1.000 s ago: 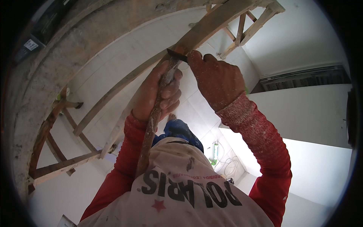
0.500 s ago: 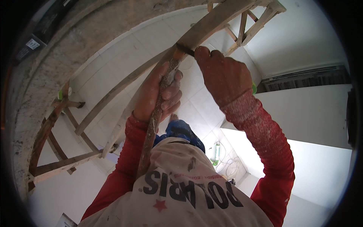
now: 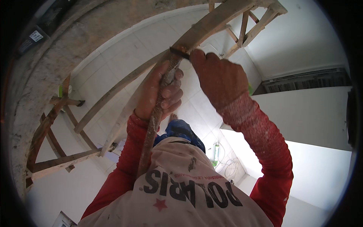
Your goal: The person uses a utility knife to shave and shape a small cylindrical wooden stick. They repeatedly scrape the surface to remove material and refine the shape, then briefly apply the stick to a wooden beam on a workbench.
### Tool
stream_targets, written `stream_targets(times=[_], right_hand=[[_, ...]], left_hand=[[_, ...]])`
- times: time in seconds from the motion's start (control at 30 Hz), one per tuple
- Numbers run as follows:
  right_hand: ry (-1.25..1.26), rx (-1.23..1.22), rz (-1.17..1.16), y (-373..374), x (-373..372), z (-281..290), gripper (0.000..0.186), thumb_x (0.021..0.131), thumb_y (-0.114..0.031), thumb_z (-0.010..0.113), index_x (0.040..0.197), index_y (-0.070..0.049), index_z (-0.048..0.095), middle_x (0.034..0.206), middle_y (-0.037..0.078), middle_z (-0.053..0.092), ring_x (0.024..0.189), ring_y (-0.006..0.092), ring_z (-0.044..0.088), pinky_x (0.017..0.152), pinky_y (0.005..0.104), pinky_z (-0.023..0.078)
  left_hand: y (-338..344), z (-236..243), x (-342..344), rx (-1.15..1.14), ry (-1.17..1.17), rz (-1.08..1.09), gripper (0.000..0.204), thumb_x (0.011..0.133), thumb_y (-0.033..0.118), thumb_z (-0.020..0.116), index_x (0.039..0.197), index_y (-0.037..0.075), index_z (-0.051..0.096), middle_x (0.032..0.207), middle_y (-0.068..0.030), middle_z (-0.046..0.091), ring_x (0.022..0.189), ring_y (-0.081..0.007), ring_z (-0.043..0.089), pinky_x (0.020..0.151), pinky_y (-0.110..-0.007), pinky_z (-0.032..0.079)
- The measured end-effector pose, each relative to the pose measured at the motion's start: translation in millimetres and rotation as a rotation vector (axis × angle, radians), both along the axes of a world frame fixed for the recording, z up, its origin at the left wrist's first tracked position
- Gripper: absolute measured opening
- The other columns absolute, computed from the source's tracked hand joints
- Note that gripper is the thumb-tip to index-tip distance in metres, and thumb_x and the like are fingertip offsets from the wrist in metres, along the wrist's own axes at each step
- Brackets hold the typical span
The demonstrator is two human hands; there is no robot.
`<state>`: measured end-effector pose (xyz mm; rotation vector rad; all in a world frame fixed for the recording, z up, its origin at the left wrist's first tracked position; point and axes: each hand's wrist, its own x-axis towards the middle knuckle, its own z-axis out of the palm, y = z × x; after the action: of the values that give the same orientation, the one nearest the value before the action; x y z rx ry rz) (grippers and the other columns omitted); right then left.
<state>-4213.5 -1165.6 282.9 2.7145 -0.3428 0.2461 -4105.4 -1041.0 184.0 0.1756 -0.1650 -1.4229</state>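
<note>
— What is closest to the camera?

— The person's own chest, in a white shirt (image 3: 181,196) spotted with dirt, with red sleeves running up from it on both sides.

— And the hands?

— The left hand (image 3: 160,92) is wrapped around a long, rough wooden handle (image 3: 151,132); its fingers are curled tight and pressed together on the shaft, thumb side toward the camera. The handle starts near the shirt and runs up to the underside of a wooden beam (image 3: 211,22).

— The right hand?

— The right hand (image 3: 219,77) is just beside the left, higher and to the right. Its back faces the camera, the fingers folded together, and the fingertips pinch at a thin dark piece (image 3: 179,52) at the top of the handle, right against the beam. What that piece is, I cannot tell.

— What lies beyond them?

— The beam arches across the view, with short wooden braces (image 3: 245,26) at its far end. Behind it is a white tiled surface (image 3: 113,64), and to the left a rough grey concrete edge (image 3: 49,75) with more timber framing (image 3: 53,162) fixed against it.
</note>
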Motion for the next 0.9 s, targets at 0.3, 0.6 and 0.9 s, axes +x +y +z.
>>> stream_targets(times=[0.3,0.6,0.9], right_hand=[[0.038,0.028,-0.013,5.8,-9.3,-6.3,0.020,0.091,-0.020,0.062,0.102,-0.005,0.056,0.072,0.008,0.065,0.058,0.0223,0.070,0.044,0.0354,0.054],[0.029,0.083,-0.013,11.0,-7.4,-5.5,0.020,0.092,-0.018,0.061,0.107,-0.006,0.056,0.072,0.008,0.064,0.060,0.0231,0.070,0.046,0.0357,0.054],[0.033,-0.018,-0.090,-13.7,1.1,-4.0,0.015,0.094,-0.014,0.059,0.105,-0.009,0.051,0.075,0.008,0.062,0.059,0.0217,0.069,0.047,0.0344,0.053]], left_hand=[[-0.9,-2.1,-0.5,-0.025,0.015,-0.014,0.042,0.108,0.045,0.039,0.097,0.008,0.058,0.051,0.0057,0.047,0.036,-0.0071,0.042,0.032,-0.022,0.033],[-1.8,-7.9,0.2,-0.132,0.068,-0.016,0.043,0.109,0.041,0.034,0.103,0.004,0.056,0.051,0.0033,0.048,0.037,-0.0078,0.045,0.032,-0.022,0.035],[-2.3,-7.3,-2.8,-0.123,0.124,-0.017,0.041,0.109,0.040,0.035,0.102,0.004,0.054,0.053,0.0032,0.050,0.038,-0.0080,0.046,0.031,-0.022,0.036]])
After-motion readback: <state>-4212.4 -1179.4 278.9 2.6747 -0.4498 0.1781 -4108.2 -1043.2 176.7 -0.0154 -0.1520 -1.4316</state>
